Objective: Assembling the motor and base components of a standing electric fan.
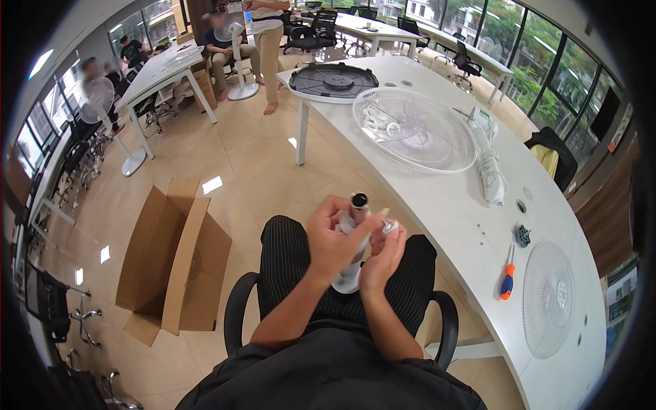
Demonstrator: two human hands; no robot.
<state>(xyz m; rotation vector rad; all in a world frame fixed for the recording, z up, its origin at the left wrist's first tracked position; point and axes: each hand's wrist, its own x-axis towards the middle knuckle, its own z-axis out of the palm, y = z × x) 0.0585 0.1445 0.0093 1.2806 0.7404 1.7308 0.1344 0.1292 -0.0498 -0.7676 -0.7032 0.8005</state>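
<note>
Seen from above, seated in a black office chair [236, 311] with striped dark trousers, beside a long curved white table [451, 225]. Held upright over the lap: one smooth white plastic tube [352, 236], cylindrical, with a dark open top end. Left hand [333, 239] wrapped around the tube's upper part, fingers curled closed on it. Right hand [383, 254] just beside it on the tube's other side, fingers bent and close together, pinching one small pale fitting [389, 225] near the fingertips; exact shape too small to tell.

On the table: two round fan grilles of thin white wire-like ribs, one large grille [415, 130] farther off, one smaller grille [549, 298] lying flat near the right edge. One round dark ribbed plastic base [333, 80] at the far end. One screwdriver [506, 277] with an orange and blue handle. One small dark knob [522, 236], toothed at the rim. One white corded part [490, 169] near the large grille.

On the glossy beige tiled floor [253, 157] to the left: one open brown cardboard box [174, 263], flaps spread.
</note>
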